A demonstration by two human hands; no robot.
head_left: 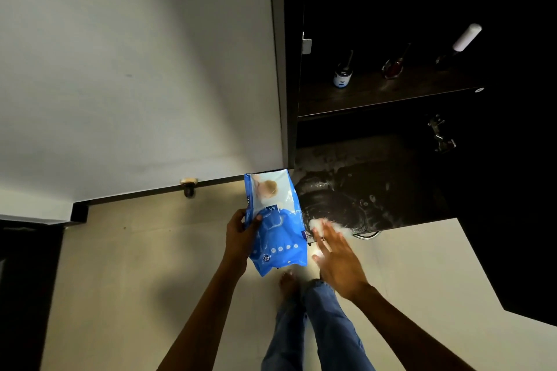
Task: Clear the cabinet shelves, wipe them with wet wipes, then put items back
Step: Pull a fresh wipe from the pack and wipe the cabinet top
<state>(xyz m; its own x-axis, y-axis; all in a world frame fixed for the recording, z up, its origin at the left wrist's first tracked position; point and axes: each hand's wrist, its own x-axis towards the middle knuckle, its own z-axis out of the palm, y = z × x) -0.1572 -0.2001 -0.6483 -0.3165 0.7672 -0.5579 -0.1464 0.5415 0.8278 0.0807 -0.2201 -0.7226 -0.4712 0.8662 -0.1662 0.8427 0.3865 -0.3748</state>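
My left hand (241, 235) grips a blue wet wipes pack (275, 229) by its left edge, holding it upright over the floor just in front of the cabinet. My right hand (337, 259) is stretched flat, slightly blurred, with its fingertips pressing a white wet wipe (331, 224) onto the front edge of the dark lower shelf (376, 190). That shelf shows wet streaks and foam marks. On the upper shelf (376, 96) stand a small bottle with a blue-and-white label (343, 74), a red glass item (392, 68) and a white-capped bottle (461, 42).
A white door (135, 69) stands at the left, with a door stopper (189, 185) on the floor below it. A dark cabinet door (512, 220) hangs open at the right, hinge (440, 135) visible. My jeans-clad legs (319, 325) and bare foot stand on the pale floor.
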